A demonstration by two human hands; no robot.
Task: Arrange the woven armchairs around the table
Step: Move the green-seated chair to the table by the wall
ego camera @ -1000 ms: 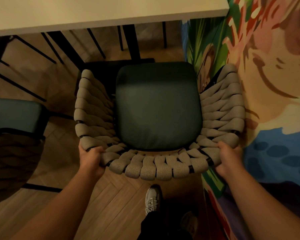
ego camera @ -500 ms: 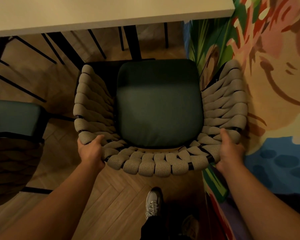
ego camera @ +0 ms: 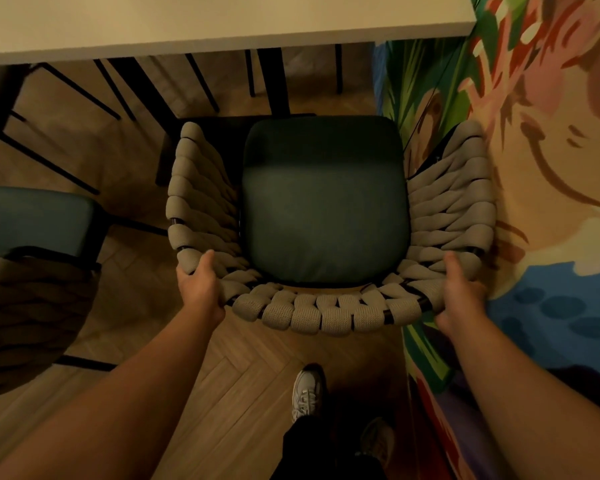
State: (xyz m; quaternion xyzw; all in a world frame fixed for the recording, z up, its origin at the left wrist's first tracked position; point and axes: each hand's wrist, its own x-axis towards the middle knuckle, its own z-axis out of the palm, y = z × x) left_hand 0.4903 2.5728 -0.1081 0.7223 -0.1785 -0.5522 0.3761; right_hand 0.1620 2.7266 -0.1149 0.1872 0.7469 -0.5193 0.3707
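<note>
Clasping woven armchair (ego camera: 326,317) at back corners: left grip (ego camera: 200,289), right grip (ego camera: 463,296).

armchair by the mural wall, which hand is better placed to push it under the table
Left, probably. Both hands grip the back rim of the woven armchair, but the right hand is hemmed by the mural wall, while the left hand has open floor beside it to steer toward the table.

no legible text, labels, or signs
</note>
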